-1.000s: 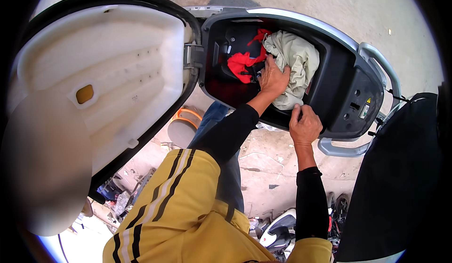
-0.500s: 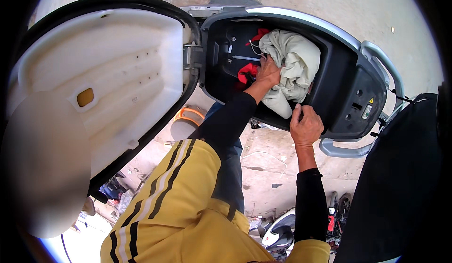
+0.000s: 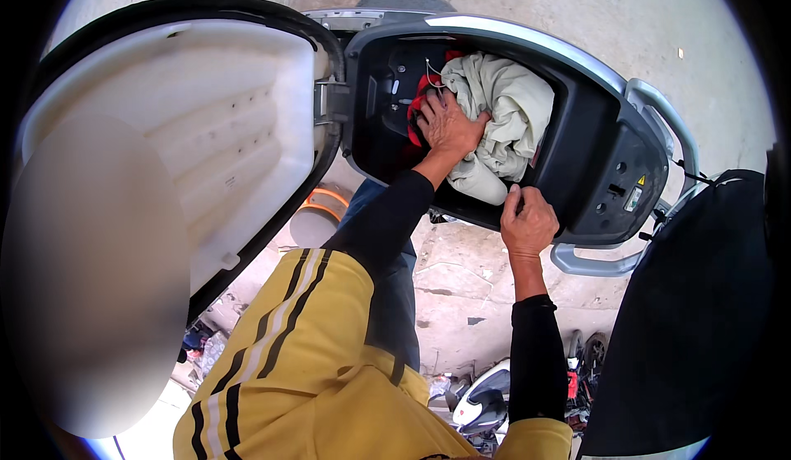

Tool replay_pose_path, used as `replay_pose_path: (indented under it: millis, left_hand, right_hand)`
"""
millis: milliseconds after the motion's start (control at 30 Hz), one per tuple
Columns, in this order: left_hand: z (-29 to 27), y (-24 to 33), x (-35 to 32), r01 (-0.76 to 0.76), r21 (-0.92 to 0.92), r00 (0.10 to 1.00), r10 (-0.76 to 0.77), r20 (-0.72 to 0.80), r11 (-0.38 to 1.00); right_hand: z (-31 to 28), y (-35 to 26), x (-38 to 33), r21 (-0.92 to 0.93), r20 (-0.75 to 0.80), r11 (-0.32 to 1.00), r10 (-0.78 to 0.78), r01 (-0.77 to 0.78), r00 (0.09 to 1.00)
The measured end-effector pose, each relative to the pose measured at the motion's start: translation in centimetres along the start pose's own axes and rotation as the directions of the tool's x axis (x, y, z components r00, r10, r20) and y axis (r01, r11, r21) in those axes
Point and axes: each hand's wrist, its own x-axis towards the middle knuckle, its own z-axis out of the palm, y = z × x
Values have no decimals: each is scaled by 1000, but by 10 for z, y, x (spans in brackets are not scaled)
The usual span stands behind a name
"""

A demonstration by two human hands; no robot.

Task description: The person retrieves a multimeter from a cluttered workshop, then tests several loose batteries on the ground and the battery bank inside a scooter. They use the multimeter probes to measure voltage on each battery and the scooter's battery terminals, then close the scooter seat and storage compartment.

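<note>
My left hand [image 3: 451, 127] is inside the scooter's black under-seat storage compartment [image 3: 577, 151]. Its fingers are apart and slightly bent, laid over a red cloth [image 3: 414, 122]. The thumb lies against a bundled pale grey-green fabric [image 3: 515, 102] with a white cord, which fills the middle of the compartment. At the near edge, my right hand [image 3: 530, 224] is closed over the rim, thumb up beside the bundle; its fingertips are partly hidden. The raised seat [image 3: 247, 130], with its pale underside showing, stands open on the left, joined by a hinge [image 3: 329, 102].
Silver grab rails [image 3: 597, 262] flank the compartment's right end. A dark cover [image 3: 692, 320] hangs at the right. Below, an orange-rimmed container [image 3: 317, 221] stands on the ground. A white-and-black scooter [image 3: 484, 402] appears lower down. A blurred round shape [image 3: 95, 279] hides part of the seat.
My left hand has moved slightly left, off the pale bundle's edge and onto the red cloth, covering the pen-like silver rod. My right hand stays at the rim. The view has shifted a little.
</note>
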Motion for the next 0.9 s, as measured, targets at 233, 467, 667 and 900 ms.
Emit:
replay_pose_path:
  millis: [233,467,667,900]
  left_hand:
    - [-14,-29,35,245,-178,967,-227,113,953]
    - [73,18,3,-133,-326,990,142,3,936]
    - [66,14,4,-156,-419,987,160,-25,895]
    - [9,-7,-12,-116,-471,986,158,50,874]
  right_hand:
    - [-1,-2,1,6,-3,1000,-5,5,1000]
    - [2,0,1,-21,8,1000,-22,22,1000]
    - [3,0,-1,-35,20,999,-12,12,1000]
    - [4,0,0,-33,11,999,-7,8,1000]
